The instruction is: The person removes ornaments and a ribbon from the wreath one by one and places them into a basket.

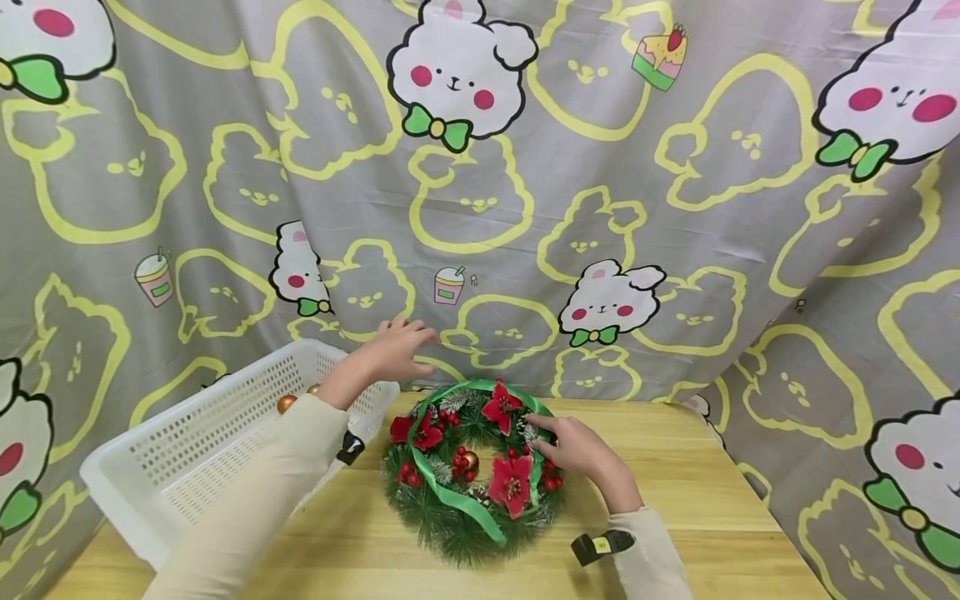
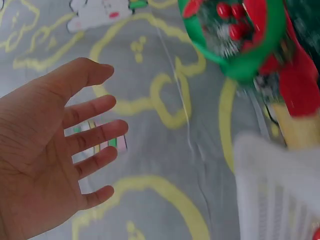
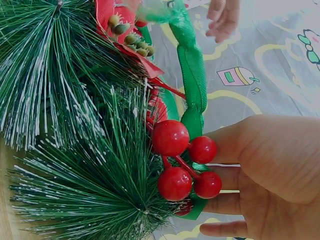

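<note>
A green Christmas wreath [image 1: 450, 537] lies on the wooden table, decked with red poinsettias [image 1: 512, 485], red berries [image 3: 170, 138], pine cones and a copper-coloured ball [image 1: 470, 463]. Green ribbon [image 1: 468, 505] loops around it, one end trailing over the front. My right hand [image 1: 581, 454] is at the wreath's right side, fingers fairly straight against the ribbon and greenery. In the right wrist view, berries and ribbon hide its fingertips. My left hand [image 1: 393, 350] hangs in the air, behind and left of the wreath; the left wrist view shows its palm bare, fingers spread and loosely bent.
A white perforated plastic basket [image 1: 112, 467] stands on the left of the table [image 1: 675, 500], holding copper-coloured balls [image 1: 286, 403]. Behind the table hangs a grey curtain [image 1: 495, 200] with cartoon prints. Each wrist carries a small black camera.
</note>
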Demonstrator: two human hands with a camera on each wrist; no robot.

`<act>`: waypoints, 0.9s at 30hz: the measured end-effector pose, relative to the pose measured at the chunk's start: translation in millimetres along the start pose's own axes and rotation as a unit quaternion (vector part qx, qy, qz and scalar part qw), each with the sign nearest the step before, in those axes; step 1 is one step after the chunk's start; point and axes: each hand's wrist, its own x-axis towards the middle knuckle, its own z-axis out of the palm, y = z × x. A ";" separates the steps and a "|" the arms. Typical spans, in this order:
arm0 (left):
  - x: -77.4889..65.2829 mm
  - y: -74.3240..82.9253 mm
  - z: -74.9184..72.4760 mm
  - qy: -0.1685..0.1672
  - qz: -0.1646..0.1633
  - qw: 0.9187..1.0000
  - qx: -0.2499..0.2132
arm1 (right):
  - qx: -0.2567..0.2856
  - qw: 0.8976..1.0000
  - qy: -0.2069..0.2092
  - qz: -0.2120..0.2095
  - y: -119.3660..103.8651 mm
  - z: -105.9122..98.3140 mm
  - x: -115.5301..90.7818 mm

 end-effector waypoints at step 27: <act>49.4 76.1 74.6 -0.185 0.043 0.981 -0.025 | -0.009 1.000 0.009 -0.016 0.9 -2.2 0.5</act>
